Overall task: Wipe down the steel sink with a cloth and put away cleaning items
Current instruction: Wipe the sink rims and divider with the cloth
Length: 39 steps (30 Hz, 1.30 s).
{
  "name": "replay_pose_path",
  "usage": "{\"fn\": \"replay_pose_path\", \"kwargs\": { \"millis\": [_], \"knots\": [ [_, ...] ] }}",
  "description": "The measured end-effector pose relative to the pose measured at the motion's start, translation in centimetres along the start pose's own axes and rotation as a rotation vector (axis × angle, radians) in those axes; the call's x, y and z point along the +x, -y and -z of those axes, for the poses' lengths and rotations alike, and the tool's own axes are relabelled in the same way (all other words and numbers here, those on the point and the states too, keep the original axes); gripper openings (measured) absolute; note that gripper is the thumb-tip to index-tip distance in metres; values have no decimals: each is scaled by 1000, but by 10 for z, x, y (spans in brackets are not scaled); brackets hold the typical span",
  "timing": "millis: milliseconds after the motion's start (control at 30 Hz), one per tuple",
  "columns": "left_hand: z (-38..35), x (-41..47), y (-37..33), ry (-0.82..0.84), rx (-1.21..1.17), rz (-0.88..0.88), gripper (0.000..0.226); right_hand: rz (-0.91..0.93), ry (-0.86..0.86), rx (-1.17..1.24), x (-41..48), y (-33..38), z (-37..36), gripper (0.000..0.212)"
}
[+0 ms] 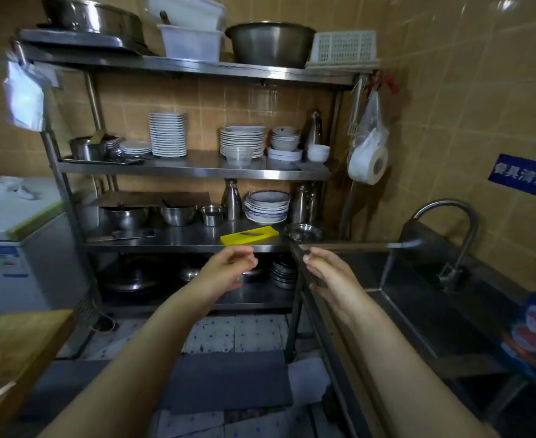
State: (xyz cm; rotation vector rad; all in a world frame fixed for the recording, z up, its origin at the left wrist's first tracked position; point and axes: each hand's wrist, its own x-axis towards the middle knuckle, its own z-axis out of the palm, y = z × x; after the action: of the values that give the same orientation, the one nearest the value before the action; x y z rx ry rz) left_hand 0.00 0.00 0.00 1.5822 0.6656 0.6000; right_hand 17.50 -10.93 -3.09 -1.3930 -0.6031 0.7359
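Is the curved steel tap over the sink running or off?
Running: a stream of water falls from the curved steel tap into the steel sink.

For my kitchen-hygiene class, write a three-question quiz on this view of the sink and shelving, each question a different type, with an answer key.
1. True or false: the left hand is holding a cloth.
2. Multiple choice: the yellow tray lies on (A) the top shelf, (B) the rack shelf just above both hands, (C) the floor.
3. Short answer: what hangs in a clear bag beside the rack, on the sink side?

Key
1. False. Both the left hand and the right hand are empty; no cloth shows in either.
2. B.
3. A white paper roll, above the steel sink and its faucet.
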Motion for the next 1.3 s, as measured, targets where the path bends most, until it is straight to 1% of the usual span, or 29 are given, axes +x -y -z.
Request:
{"fn": "replay_pose_path", "kwargs": {
  "millis": [200,300,433,567,733,900,1033,1167,1300],
  "knots": [
    [-14,43,1,-52,-21,-15,13,2,-10,13,48,6,8,25],
    [-17,61,2,-87,-1,-52,19,14,-2,23,67,9,8,17],
    [-17,90,7,-120,28,-110,26,17,-33,34,96,8,7,9],
    [-10,126,18,-98,6,-88,28,18,-45,9,130,2,3,11],
    [8,195,31,-95,-29,-72,23,6,-64,6,187,-5,-11,14],
    [35,280,36,-69,-70,-82,17,-32,-140,37,260,1,-29,12],
    [57,345,34,-63,-86,-107,15,5,-215,48,314,14,-39,20],
    [71,397,33,-54,-130,-119,15,25,-237,58,356,21,-42,11],
    [77,432,29,-60,-184,-124,18,80,-305,135,390,27,-49,10]
  ]
}}
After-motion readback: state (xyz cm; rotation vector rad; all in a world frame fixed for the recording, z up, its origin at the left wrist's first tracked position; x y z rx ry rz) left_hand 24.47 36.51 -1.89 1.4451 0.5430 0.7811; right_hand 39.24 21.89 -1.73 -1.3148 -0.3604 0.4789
